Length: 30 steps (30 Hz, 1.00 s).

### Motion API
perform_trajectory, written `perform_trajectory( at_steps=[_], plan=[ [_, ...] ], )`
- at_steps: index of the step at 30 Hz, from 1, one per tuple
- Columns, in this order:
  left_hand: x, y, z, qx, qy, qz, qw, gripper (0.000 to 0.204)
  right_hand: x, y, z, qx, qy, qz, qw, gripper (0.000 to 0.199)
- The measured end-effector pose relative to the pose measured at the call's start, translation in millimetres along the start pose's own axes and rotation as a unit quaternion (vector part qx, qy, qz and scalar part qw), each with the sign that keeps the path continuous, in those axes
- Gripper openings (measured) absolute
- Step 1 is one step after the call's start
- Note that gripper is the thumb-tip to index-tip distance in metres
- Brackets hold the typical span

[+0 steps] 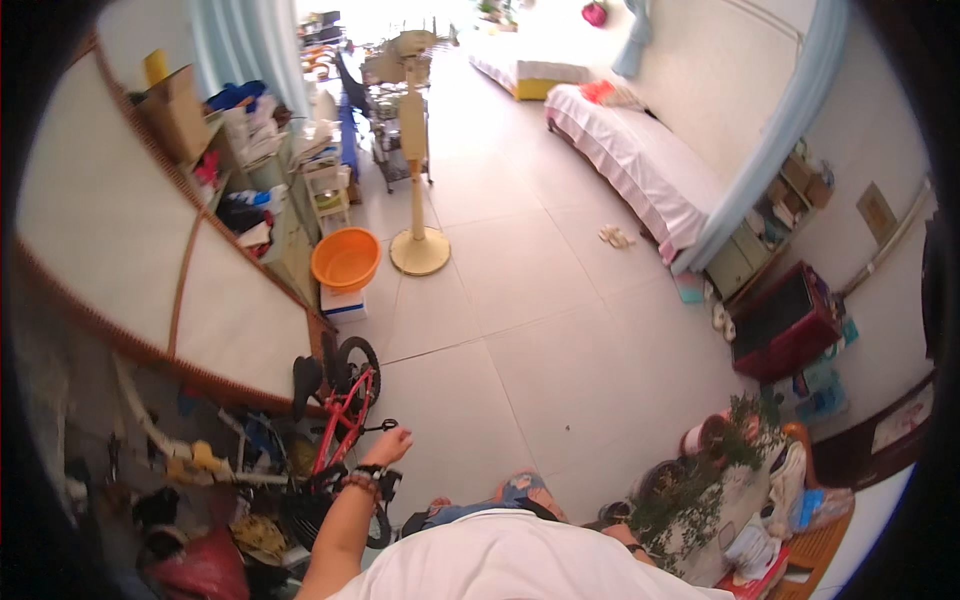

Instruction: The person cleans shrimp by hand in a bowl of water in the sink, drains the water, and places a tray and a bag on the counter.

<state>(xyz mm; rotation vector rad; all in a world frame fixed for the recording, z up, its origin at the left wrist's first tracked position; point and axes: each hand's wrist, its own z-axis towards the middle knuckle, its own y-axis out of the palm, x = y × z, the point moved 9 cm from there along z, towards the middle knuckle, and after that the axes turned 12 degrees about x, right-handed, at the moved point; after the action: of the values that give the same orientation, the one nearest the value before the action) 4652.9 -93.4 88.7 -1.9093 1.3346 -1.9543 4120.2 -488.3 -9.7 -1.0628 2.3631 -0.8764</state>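
Note:
My left hand is held out in front, its fingers curled in, with nothing seen in them. Beaded bracelets circle that wrist. Just beyond and to the left of this hand stands a small red bicycle with a black saddle; a pedal shows close to the fingers, and I cannot tell whether they touch. My right hand hangs low by my side, a dark band at its wrist, nearest to the leafy potted plants. Its fingers are hidden.
A cream pedestal fan stands ahead, beside an orange basin on a white box. Clutter crowds the lower left. At right are a bed, slippers, a dark red case and a wooden chair.

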Motion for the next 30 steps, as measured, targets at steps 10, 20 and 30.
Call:
perform_trajectory(
  at_steps=[10, 20, 30],
  plan=[
    [28.4, 58.8, 257.9, -0.045, -0.126, -0.091, 0.987, 0.036, 28.7, -53.6, 122.5, 0.004, 0.093, 0.143, 0.985, 0.023],
    [-109.7, 35.7, 254.4, -0.08, -0.518, -0.169, 0.834, 0.026, 19.8, -510.5, 453.2, 0.268, 0.178, 0.596, 0.736, 0.018],
    [-123.5, 48.3, 646.0, -0.078, -0.32, 0.101, 0.939, 0.031, -93.3, -718.0, 651.8, 0.036, 0.138, 0.546, 0.825, 0.013]
  ],
)
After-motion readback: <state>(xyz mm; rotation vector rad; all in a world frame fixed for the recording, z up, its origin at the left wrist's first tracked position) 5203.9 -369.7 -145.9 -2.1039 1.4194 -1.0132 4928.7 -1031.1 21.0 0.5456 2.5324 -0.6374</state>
